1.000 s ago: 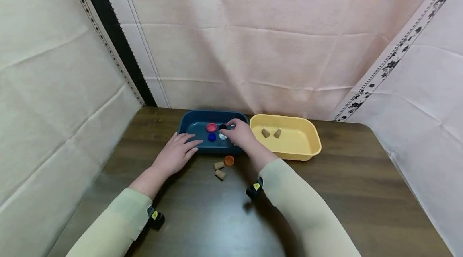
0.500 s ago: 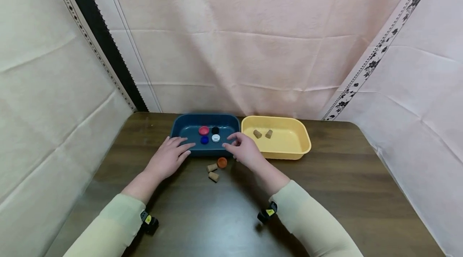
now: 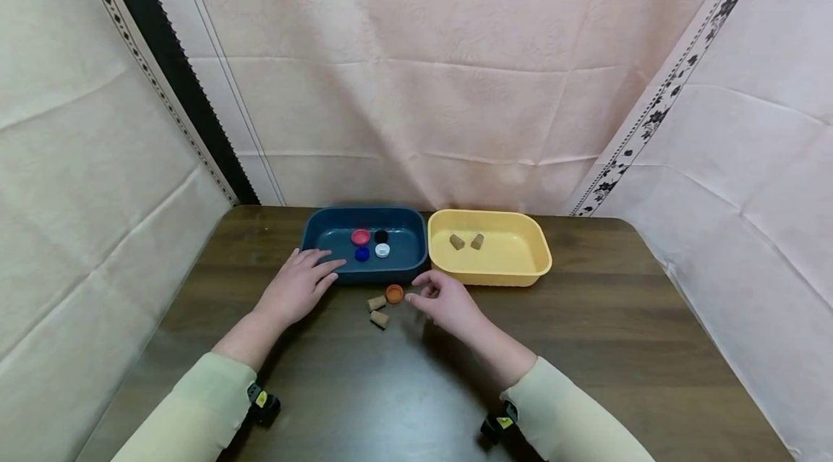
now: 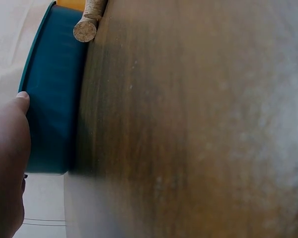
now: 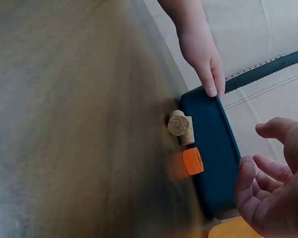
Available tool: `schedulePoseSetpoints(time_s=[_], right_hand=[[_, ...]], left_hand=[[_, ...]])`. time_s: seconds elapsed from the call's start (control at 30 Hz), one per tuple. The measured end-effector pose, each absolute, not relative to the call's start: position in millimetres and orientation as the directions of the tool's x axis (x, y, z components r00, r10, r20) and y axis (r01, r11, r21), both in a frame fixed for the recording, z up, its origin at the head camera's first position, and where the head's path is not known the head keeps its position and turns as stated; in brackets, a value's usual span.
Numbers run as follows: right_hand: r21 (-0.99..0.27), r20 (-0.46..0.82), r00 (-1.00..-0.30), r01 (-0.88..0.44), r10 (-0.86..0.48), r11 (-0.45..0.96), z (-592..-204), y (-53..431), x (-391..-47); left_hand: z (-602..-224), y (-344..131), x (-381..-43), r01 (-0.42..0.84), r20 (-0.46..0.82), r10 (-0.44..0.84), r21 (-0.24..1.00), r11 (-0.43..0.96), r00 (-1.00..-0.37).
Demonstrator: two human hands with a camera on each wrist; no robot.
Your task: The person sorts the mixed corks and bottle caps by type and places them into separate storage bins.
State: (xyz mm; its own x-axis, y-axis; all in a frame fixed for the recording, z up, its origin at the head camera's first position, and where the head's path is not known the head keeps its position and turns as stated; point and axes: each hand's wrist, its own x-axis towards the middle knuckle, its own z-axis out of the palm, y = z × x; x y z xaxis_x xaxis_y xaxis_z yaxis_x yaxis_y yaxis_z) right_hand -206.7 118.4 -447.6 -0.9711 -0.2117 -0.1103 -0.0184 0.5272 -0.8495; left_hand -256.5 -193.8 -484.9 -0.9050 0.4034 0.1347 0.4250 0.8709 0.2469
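My left hand point(image 3: 294, 292) rests at the near left corner of a dark blue tray point(image 3: 410, 270), fingers spread over its rim; the left wrist view shows the thumb point(image 4: 23, 95) at the rim. Inside the tray lie a red cap point(image 3: 360, 237), a black cap point(image 3: 381, 236), a blue cap point(image 3: 361, 254) and a white cap point(image 3: 382, 250). My right hand point(image 3: 449, 305) holds nothing, thumb and fingers apart, just right of an orange bottle cap point(image 3: 394, 294) standing on the table. Two corks, one nearer the tray point(image 3: 376, 304) and one closer to me point(image 3: 379, 319), lie beside that cap.
A yellow tray point(image 3: 520, 280) stands right of the blue one, with two corks, a left one point(image 3: 457, 241) and a right one point(image 3: 478, 241), inside. Both trays sit near the back edge of the wooden table point(image 3: 618, 346). Pale cloth point(image 3: 416, 86) hangs behind and at the sides.
My right hand has withdrawn from over the blue tray, where it was at the white and black caps, and come down toward me beside the orange cap. My left hand stays at the tray's corner.
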Motion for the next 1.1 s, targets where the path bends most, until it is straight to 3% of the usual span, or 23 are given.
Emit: schedulePoseSetpoints(time_s=[0.67, 1.1], right_hand=[[-0.793, -0.180, -0.957, 0.004, -0.228, 0.610, -482, 107, -224], [-0.702, -0.218, -0.945, -0.020, -0.242, 0.712, -479, 94, -232]], left_hand=[[-488, -195, -257, 0.452, 0.151, 0.428, 0.211, 0.867, -0.891], [-484, -196, -255, 0.447, 0.144, 0.425, 0.215, 0.868, -0.894]])
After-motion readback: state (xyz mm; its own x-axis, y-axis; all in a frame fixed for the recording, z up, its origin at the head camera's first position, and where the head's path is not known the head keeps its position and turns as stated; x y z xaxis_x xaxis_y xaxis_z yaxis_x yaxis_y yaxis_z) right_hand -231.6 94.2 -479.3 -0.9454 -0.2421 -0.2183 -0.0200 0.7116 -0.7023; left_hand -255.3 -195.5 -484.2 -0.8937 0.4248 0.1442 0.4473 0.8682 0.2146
